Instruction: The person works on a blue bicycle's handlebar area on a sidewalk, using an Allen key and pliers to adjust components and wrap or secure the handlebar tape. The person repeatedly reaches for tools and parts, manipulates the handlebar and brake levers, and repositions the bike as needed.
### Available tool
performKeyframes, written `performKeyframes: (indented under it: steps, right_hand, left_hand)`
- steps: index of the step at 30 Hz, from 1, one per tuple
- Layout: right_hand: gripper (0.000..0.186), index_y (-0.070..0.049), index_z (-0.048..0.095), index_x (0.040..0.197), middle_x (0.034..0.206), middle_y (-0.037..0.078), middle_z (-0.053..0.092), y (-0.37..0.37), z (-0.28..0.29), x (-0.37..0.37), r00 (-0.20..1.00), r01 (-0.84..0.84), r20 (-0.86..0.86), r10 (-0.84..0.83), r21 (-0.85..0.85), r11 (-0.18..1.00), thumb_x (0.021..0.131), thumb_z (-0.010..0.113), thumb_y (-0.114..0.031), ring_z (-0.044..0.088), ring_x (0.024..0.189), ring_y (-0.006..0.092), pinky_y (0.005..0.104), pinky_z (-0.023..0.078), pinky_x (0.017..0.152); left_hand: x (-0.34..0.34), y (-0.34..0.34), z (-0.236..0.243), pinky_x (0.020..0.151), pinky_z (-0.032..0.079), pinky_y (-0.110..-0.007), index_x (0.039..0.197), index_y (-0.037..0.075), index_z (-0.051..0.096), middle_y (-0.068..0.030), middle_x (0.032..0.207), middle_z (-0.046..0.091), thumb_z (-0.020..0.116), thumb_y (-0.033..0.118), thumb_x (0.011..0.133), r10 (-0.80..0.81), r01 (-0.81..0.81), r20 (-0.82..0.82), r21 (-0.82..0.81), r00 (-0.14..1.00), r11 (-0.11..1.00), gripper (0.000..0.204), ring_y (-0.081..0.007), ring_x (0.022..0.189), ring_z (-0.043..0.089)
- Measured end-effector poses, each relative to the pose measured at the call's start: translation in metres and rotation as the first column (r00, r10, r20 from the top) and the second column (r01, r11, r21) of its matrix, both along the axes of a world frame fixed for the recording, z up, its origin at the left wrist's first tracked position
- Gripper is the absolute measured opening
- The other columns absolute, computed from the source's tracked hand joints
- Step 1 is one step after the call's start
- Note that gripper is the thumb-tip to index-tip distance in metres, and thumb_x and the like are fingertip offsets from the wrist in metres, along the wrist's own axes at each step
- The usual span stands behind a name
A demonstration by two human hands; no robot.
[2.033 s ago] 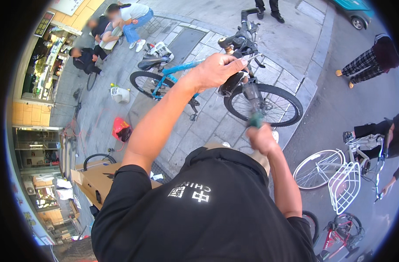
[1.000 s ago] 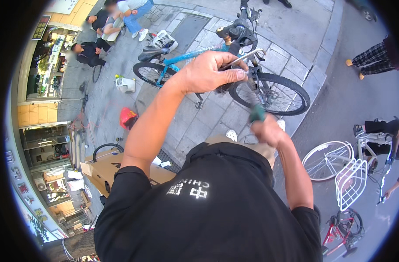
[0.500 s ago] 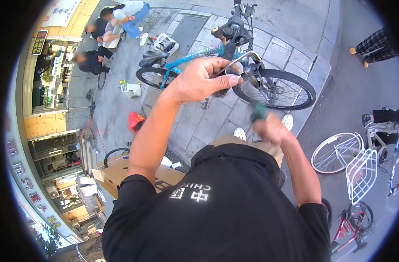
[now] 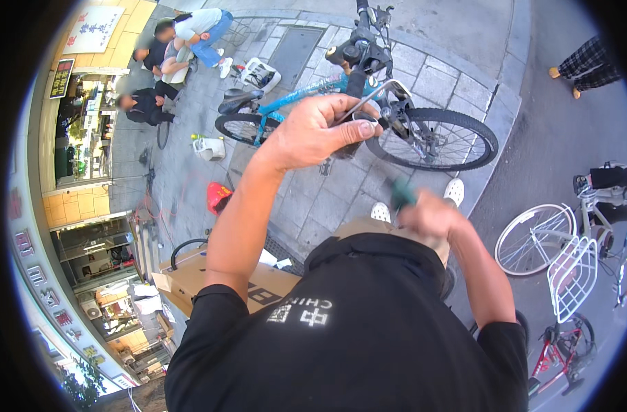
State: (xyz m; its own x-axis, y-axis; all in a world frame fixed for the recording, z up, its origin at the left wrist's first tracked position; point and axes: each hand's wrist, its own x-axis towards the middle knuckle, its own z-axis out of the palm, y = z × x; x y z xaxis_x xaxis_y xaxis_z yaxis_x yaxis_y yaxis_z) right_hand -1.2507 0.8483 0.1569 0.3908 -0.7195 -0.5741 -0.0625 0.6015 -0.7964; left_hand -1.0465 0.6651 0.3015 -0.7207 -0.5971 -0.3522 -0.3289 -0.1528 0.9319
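Left hand around metal tool

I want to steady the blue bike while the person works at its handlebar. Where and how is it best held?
Probably by the black saddle, coming from the rear, away from the handlebar. The blue bicycle stands upright on the paving; its saddle is free and broad. The left hand with a metal tool crowds the handlebar; the right hand holds a green-handled tool.
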Motion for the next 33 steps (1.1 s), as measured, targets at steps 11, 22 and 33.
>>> performKeyframes:
  steps: [11, 22, 33]
  right_hand:
    - [0.018, -0.006, 0.063, 0.102, 0.07, -0.001, 0.052, 0.024, -0.009, -0.036, 0.957, 0.262, 0.089, -0.275, 0.133, 0.956, 0.085, 0.069, -0.009, 0.041, 0.049, 0.0096, 0.0306, 0.031, 0.045]
    - [0.015, -0.007, 0.058, 0.077, 0.062, 0.001, 0.049, 0.095, -0.015, -0.019, 0.702, 0.683, -0.058, -0.71, 0.334, 0.649, 0.091, 0.064, -0.008, 0.042, 0.047, 0.0102, 0.0309, 0.029, 0.041]
    - [0.043, 0.006, 0.066, 0.116, 0.088, 0.017, 0.071, 0.134, 0.031, 0.031, 0.547, 0.719, -0.572, -0.611, -0.052, 0.693, 0.087, 0.072, -0.025, 0.07, 0.083, 0.0291, 0.0437, 0.056, 0.079]
  left_hand:
    - [-0.027, -0.01, 0.008, 0.096, 0.057, -0.028, 0.133, -0.004, 0.071, -0.0108, 0.118, 0.081, 0.072, 0.02, 0.11, -0.162, 0.161, -0.012, -0.078, 0.987, 0.984, 0.033, -0.0133, 0.108, 0.072]
    - [-0.142, -0.074, 0.0, 0.096, 0.055, -0.034, 0.133, 0.004, 0.075, -0.0029, 0.115, 0.081, 0.072, 0.037, 0.11, -0.381, 0.37, 0.029, -0.31, 0.924, 0.876, 0.041, -0.011, 0.104, 0.07]
    - [-0.203, -0.173, -0.038, 0.05, 0.037, -0.022, 0.136, 0.003, 0.072, -0.0076, 0.116, 0.079, 0.08, 0.044, 0.103, -0.425, 0.43, -0.214, -0.024, 0.88, 0.902, 0.053, -0.0025, 0.073, 0.059]
